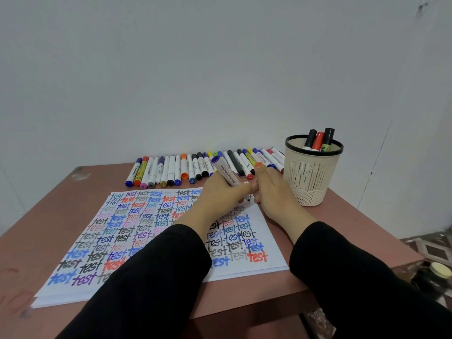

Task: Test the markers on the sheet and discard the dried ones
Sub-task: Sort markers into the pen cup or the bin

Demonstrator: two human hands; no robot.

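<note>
Item: purple-ended marker, gripped in the curled fingers of the left hand, tip down at the far right corner of the sheet. The right hand rests at that same corner with its fingers bent; whether it pinches anything cannot be told. Handling note: the stroke is best drawn slowly on a bare patch of the sheet, paper held flat, so a faint line reads plainly before choosing the basket off the sheet's right corner.
</note>
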